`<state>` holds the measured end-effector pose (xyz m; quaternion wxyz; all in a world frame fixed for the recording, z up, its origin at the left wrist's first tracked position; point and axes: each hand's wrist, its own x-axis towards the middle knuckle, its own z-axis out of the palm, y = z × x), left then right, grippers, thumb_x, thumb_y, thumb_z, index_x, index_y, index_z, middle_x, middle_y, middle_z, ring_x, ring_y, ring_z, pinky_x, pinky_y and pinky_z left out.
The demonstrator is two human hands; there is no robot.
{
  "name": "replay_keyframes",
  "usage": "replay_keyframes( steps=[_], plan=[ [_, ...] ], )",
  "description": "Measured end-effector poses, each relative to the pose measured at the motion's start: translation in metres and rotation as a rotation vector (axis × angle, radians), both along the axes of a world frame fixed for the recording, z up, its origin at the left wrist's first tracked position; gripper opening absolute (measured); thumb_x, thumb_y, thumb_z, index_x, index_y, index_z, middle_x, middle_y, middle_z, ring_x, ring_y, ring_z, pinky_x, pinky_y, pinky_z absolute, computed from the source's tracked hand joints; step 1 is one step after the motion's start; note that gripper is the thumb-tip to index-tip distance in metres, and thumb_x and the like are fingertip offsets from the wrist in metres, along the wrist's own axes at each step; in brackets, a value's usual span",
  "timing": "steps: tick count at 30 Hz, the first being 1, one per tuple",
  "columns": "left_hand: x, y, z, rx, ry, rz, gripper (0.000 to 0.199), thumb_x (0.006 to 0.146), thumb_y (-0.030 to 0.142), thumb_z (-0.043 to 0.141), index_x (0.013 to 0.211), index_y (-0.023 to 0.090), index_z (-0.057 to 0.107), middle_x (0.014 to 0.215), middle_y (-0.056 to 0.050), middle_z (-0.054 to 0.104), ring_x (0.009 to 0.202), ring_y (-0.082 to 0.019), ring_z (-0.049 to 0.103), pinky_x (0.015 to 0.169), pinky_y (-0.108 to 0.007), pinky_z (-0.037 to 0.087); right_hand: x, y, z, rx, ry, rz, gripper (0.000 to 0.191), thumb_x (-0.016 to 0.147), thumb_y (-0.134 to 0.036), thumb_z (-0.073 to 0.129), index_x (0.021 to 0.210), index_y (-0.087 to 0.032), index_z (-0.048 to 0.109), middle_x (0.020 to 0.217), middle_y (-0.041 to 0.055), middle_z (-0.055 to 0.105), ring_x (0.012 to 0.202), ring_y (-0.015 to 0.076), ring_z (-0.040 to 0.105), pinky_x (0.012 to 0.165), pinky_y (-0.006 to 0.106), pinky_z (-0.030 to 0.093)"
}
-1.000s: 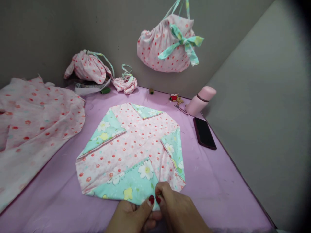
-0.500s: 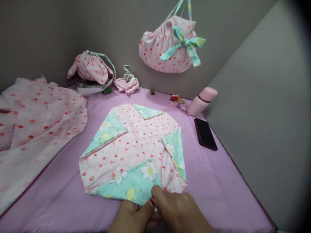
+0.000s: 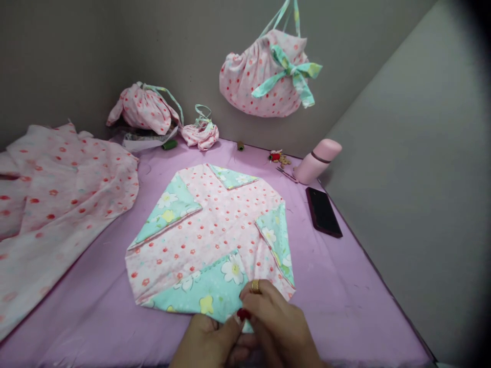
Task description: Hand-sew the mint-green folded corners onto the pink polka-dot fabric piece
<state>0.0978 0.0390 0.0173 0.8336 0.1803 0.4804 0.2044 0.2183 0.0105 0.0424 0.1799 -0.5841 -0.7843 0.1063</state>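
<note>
A pink cloth with small red flowers lies spread out, its corners folded inward to show a mint-green floral side. My left hand grips the near folded edge of this cloth between thumb and fingers. Right beside it, my right hand, a gold ring on one finger, is closed in a pinch at the same edge. Whatever sits between those right fingertips is hidden or too small to make out. Small stitches run along the near mint-green flap and the right flap.
More pink floral fabric covers the table's left side. A phone, a pink bottle, small scissors and a red thread spool lie at the right. Behind are pink pouches and a hanging pink bag with a bow.
My right hand has turned and its fingers have lifted, so the ring and a red nail now show. My left hand stays at the cloth's near edge.
</note>
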Motion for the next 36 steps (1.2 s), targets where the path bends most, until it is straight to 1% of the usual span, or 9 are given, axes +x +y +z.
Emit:
replay_keyframes(
  steps=[3,5,9,13,17,20,24,30,36],
  plan=[
    [0.001,-0.005,-0.016,0.029,-0.053,-0.029,0.033,0.058,0.044,0.072,0.071,0.014,0.065,0.056,-0.004,0.070,0.056,-0.019,0.063,0.058,-0.027,0.045,0.004,-0.003,0.002,-0.158,0.641,-0.138,0.025,0.094,-0.026,0.027,0.079,-0.021,0.047,0.059,-0.0011,0.056,0.044,0.0079,0.053,0.043,0.016,0.041],
    [0.001,-0.006,-0.020,0.021,-0.009,-0.019,0.032,0.061,0.042,0.071,0.072,0.013,0.064,0.057,-0.006,0.071,0.053,-0.017,0.062,0.051,-0.024,0.043,0.009,-0.003,0.005,-0.261,1.089,-0.301,0.023,0.093,-0.036,0.032,0.079,-0.022,0.043,0.049,-0.0061,0.045,0.035,0.0067,0.043,0.036,0.016,0.035],
    [0.002,-0.005,-0.017,-0.025,0.139,0.004,0.024,0.064,0.034,0.071,0.073,0.014,0.062,0.055,-0.006,0.071,0.047,-0.014,0.061,0.047,-0.021,0.040,0.026,0.003,0.015,-0.133,1.348,-0.497,0.015,0.088,-0.038,0.045,0.080,-0.025,0.042,0.047,-0.0097,0.028,0.033,0.0054,0.024,0.031,0.014,0.021],
    [0.003,-0.005,-0.014,-0.027,0.110,0.011,0.024,0.063,0.034,0.072,0.073,0.015,0.062,0.055,-0.005,0.071,0.044,-0.014,0.059,0.043,-0.021,0.038,0.039,0.006,0.018,0.006,1.340,-0.560,0.011,0.082,-0.034,0.054,0.082,-0.025,0.047,0.050,-0.0072,0.030,0.037,0.0073,0.026,0.032,0.016,0.022],
    [-0.001,-0.003,-0.012,-0.101,0.088,-0.001,0.026,0.061,0.036,0.074,0.069,0.016,0.060,0.053,-0.004,0.070,0.038,-0.011,0.055,0.039,-0.020,0.037,0.043,0.002,0.012,-0.041,1.283,-0.556,0.010,0.083,-0.033,0.054,0.083,-0.024,0.050,0.051,-0.0062,0.033,0.039,0.0074,0.028,0.034,0.017,0.023],
    [-0.006,0.000,-0.005,-0.101,0.089,0.021,0.030,0.054,0.036,0.078,0.056,0.016,0.057,0.044,-0.001,0.065,0.032,-0.008,0.051,0.036,-0.017,0.036,0.040,-0.001,0.009,-0.199,1.128,-0.472,0.015,0.087,-0.035,0.047,0.079,-0.022,0.049,0.056,-0.0039,0.043,0.043,0.0087,0.039,0.040,0.019,0.033],
    [-0.009,0.003,0.004,-0.102,0.061,0.165,0.034,0.039,0.035,0.084,0.050,0.015,0.059,0.047,0.003,0.064,0.051,-0.012,0.064,0.045,-0.015,0.043,0.031,-0.003,0.009,-0.322,0.859,-0.334,0.022,0.090,-0.034,0.039,0.077,-0.020,0.050,0.054,-0.0046,0.045,0.043,0.0082,0.041,0.042,0.018,0.035],
    [-0.009,0.003,0.002,-0.098,-0.019,0.148,0.036,0.038,0.041,0.083,0.050,0.014,0.062,0.053,0.000,0.067,0.065,-0.018,0.067,0.058,-0.021,0.048,0.025,-0.002,-0.002,-0.267,0.481,-0.022,0.018,0.087,-0.021,0.040,0.082,-0.019,0.058,0.064,-0.0018,0.058,0.054,0.0087,0.050,0.050,0.017,0.037],
    [-0.010,0.002,0.002,-0.079,0.009,0.134,0.046,0.040,0.043,0.082,0.073,0.013,0.069,0.069,-0.006,0.073,0.070,-0.022,0.068,0.064,-0.025,0.050,0.027,-0.003,-0.007,-0.285,0.336,0.042,0.025,0.089,-0.020,0.035,0.084,-0.018,0.059,0.065,-0.0001,0.062,0.054,0.0093,0.054,0.051,0.017,0.039]
  ],
)
